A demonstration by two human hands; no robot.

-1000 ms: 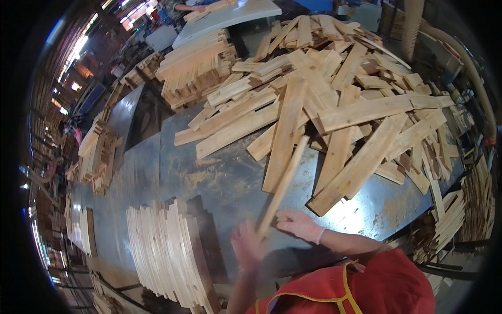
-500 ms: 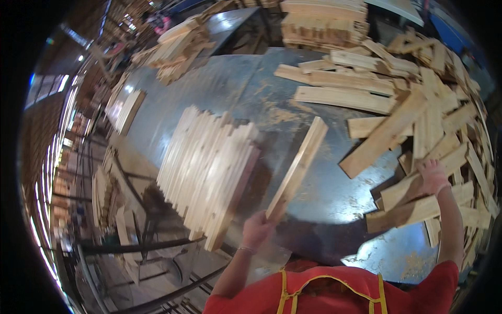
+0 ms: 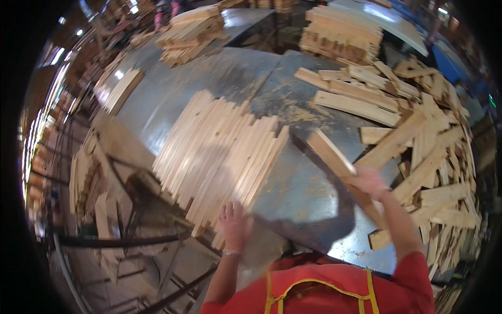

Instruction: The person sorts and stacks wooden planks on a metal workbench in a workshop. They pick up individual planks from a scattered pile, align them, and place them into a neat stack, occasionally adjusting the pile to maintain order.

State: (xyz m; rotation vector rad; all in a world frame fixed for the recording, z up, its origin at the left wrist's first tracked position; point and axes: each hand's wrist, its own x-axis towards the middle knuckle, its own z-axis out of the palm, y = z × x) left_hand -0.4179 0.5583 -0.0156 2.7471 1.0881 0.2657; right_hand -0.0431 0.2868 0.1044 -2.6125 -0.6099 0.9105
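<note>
My right hand [image 3: 368,183] is closed around a wooden board [image 3: 330,152], lifted at a slant over the metal table between the row and the loose pile. A row of wooden strips [image 3: 219,149] lies packed side by side, on edge, at the middle left of the table. At the near ends of its right-hand strips rests my left hand [image 3: 235,225], fingers stretched out and grasping nothing that I can see. The board's lower end passes behind my right forearm.
Loose boards [image 3: 397,138] lie crisscrossed in a heap along the right side of the metal table [image 3: 298,204]. Stacked boards stand at the far left [image 3: 191,34] and far middle [image 3: 340,34]. A short bundle [image 3: 124,90] sits at the left edge. Dark metal bars [image 3: 120,242] are at lower left.
My left hand has let go of its board, which now appears to lie at the row's right side. My right hand has taken a board from the heap and brought it leftward.
</note>
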